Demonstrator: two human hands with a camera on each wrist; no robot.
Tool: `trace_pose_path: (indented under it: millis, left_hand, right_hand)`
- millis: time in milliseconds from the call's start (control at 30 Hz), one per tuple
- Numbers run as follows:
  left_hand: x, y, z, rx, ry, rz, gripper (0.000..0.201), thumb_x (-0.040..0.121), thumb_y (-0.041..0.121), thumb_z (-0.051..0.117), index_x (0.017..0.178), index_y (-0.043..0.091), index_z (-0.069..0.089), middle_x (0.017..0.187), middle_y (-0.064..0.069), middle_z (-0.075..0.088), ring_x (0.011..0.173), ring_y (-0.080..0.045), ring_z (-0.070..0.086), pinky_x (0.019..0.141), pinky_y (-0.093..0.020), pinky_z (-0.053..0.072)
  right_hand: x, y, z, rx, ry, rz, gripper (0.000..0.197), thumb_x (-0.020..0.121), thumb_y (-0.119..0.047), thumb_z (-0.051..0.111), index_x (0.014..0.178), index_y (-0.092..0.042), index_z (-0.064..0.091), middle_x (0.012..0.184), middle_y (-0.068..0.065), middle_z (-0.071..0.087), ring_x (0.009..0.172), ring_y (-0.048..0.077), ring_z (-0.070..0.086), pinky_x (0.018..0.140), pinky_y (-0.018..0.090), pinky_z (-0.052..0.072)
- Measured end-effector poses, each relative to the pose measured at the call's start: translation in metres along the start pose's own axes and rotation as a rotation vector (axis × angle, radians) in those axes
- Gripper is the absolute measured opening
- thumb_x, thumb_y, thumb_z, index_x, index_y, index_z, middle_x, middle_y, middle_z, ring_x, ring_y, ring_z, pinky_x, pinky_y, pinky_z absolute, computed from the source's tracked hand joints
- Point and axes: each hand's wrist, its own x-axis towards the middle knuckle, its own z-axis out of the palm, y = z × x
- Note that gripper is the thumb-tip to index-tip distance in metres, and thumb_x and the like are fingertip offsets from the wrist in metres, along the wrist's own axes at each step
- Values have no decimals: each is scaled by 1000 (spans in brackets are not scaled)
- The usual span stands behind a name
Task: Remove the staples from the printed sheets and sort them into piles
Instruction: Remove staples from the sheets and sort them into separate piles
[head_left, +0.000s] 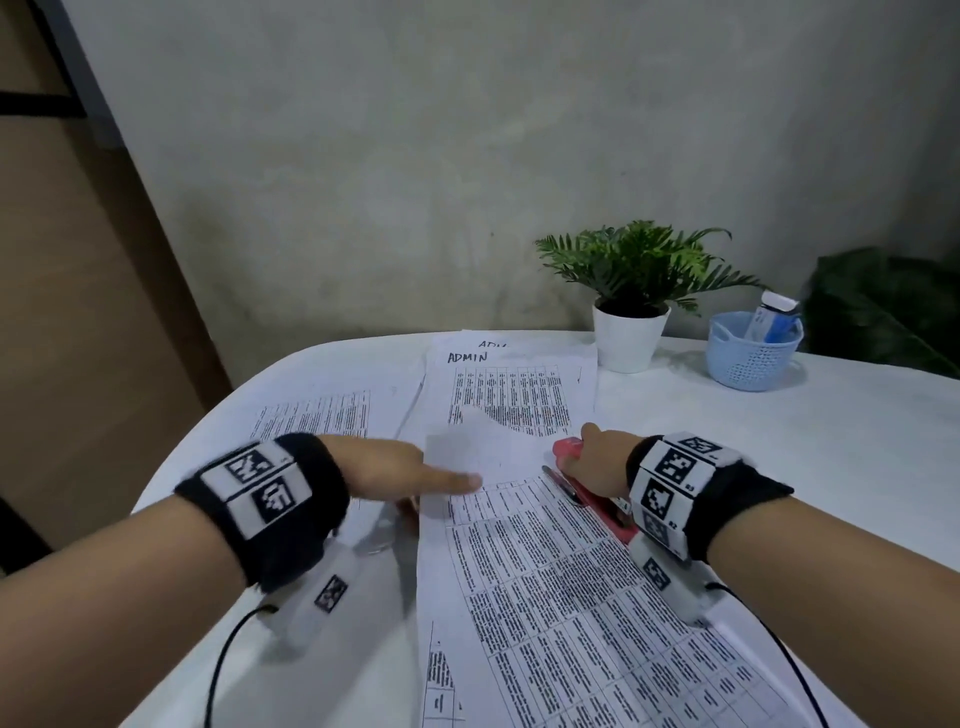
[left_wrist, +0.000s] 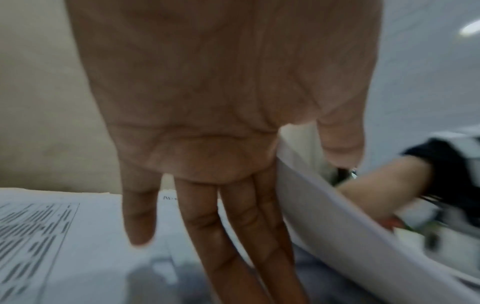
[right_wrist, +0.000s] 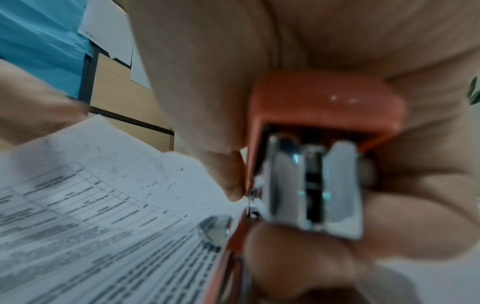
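Observation:
A printed sheet (head_left: 571, 597) with a table on it lies in front of me, its top left corner lifted and curled over. My left hand (head_left: 395, 467) pinches that corner, thumb on top and straight fingers (left_wrist: 233, 236) underneath the sheet (left_wrist: 324, 205). At the sheet's top right edge my right hand (head_left: 597, 462) grips a red stapler (head_left: 569, 447). The right wrist view shows the stapler (right_wrist: 324, 107) from behind, fingers (right_wrist: 415, 205) wrapped round it beside the sheet (right_wrist: 103, 205). No staple is visible.
A pile headed ADMIN (head_left: 519, 384) lies behind the sheet, and another printed pile (head_left: 322, 410) lies to its left. A pen (head_left: 563, 486) rests by the stapler. A potted plant (head_left: 628, 338) and a blue basket (head_left: 750, 356) stand at the back of the white table (head_left: 779, 467).

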Motion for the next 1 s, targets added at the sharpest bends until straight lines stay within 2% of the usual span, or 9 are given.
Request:
trace_pose_path:
  millis: [133,267,333,400,500,600,667,833,1000]
  left_hand:
    - [-23,4,42,98,-40,92,45,85,55,59,119,26,63,117,9,67,106,-12,63,98,-28,48]
    - [-26,17,68,62,163,64,33,85,29,63,114,13,63,110,-2,68,93,-15,62,79,-25,49]
    - [-31,20,63,64,290,27,27,85,21,62,111,15,63,102,-1,65,92,-16,62,74,-21,46]
    - [-38,14,41,32,435,-50,22,85,18,60,107,19,62,94,1,62,83,-15,60,70,-18,43]
    - [-51,-12,-8,-57,632,-146,23,84,12,62,108,11,63,93,-5,63,74,-19,57,69,-24,43]
    - [-63,-45,-52,-131,780,-242,22,84,10,66,106,12,60,99,-10,62,87,-27,59,75,-32,48]
    - [-64,-67,-73,-137,860,-316,23,83,9,67,105,8,58,101,-15,63,92,-32,61,79,-37,51]
    - [-47,-104,-98,-52,992,-448,30,88,6,59,114,-7,57,114,-28,60,106,-39,57,84,-40,44]
    - [-9,-107,-89,-31,999,-477,51,82,16,63,127,4,43,125,-22,53,114,-41,53,95,-43,46]
  right_hand:
    - [-6,-2,1,19,31,-5,44,103,-28,19,136,-1,32,137,16,41,124,31,45,100,35,36]
    - [-13,-3,1,-3,77,-5,42,103,-27,25,137,-3,33,138,14,40,125,32,46,102,35,37]
    - [-16,-1,0,25,121,5,41,102,-25,33,137,-4,33,139,15,39,125,32,45,102,36,37]
    - [-19,2,-4,61,152,35,39,102,-22,31,137,-3,31,138,15,38,124,34,45,101,37,37]
    - [-23,9,-12,92,158,63,38,103,-23,25,134,-2,30,134,17,39,121,35,47,98,36,38]
    - [-21,16,-14,125,172,73,45,100,-36,31,131,-3,32,126,17,50,113,31,53,87,32,40]
    - [-22,14,-15,131,158,80,43,101,-34,29,130,-3,33,127,17,48,115,31,52,89,32,39]
    - [-25,-1,-12,66,119,33,38,103,-25,21,131,-2,33,133,19,40,120,34,48,98,35,38]
    - [-16,-5,-5,60,102,22,39,103,-28,22,131,-3,32,131,19,43,117,34,50,95,36,39]
